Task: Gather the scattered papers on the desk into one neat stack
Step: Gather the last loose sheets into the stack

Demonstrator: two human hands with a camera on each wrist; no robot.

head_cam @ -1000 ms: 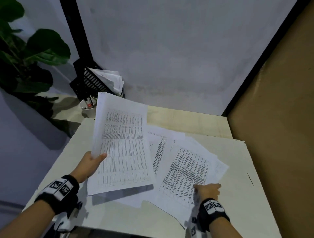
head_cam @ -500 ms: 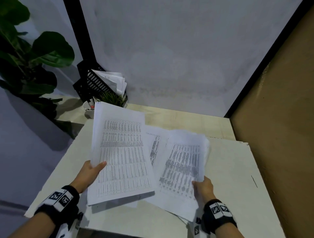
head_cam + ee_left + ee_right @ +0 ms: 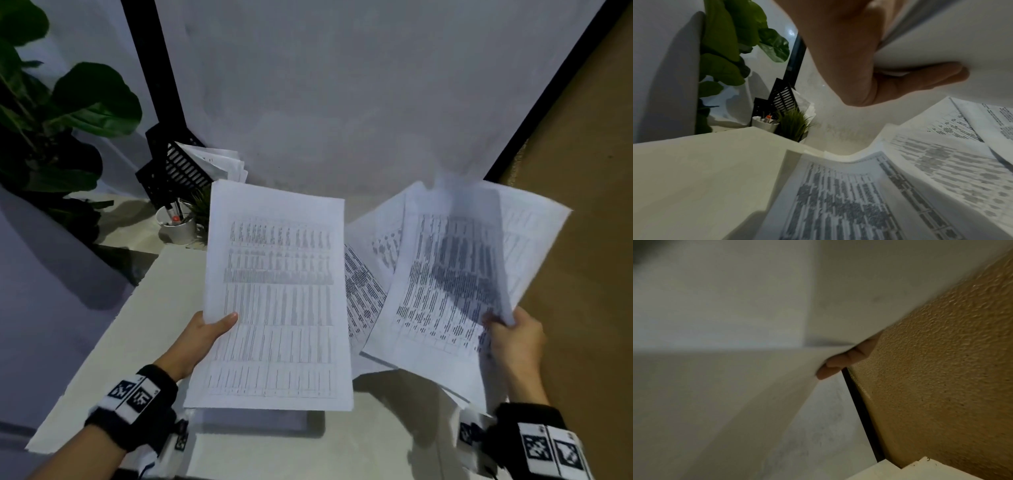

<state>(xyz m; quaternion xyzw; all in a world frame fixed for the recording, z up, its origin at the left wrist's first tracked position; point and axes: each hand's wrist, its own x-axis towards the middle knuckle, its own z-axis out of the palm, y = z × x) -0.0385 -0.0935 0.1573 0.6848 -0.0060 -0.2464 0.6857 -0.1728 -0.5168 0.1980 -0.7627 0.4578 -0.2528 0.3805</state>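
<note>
My left hand (image 3: pixel 205 334) grips a printed sheaf of white papers (image 3: pixel 279 301) by its left edge, thumb on top, lifted above the white desk (image 3: pixel 137 335). In the left wrist view the same hand (image 3: pixel 869 68) has fingers under the sheaf, and several printed sheets (image 3: pixel 859 203) lie below on the desk. My right hand (image 3: pixel 513 337) grips a second fan of printed papers (image 3: pixel 452 281) at its lower right corner, raised off the desk and tilted. More sheets (image 3: pixel 363 284) show between the two bundles. The right wrist view shows only fingertips (image 3: pixel 830 368) against the paper underside (image 3: pixel 725 386).
A black slotted file holder with papers (image 3: pixel 181 164) stands at the back left corner, with a white pen cup (image 3: pixel 178 224) and a small grass plant (image 3: pixel 795 125) beside it. A large leafy plant (image 3: pixel 68 109) is left. A tan wall (image 3: pixel 582 240) bounds the right.
My right hand has lifted its fan of papers off the desk, up and to the right. The left hand keeps its sheaf raised, now higher in view.
</note>
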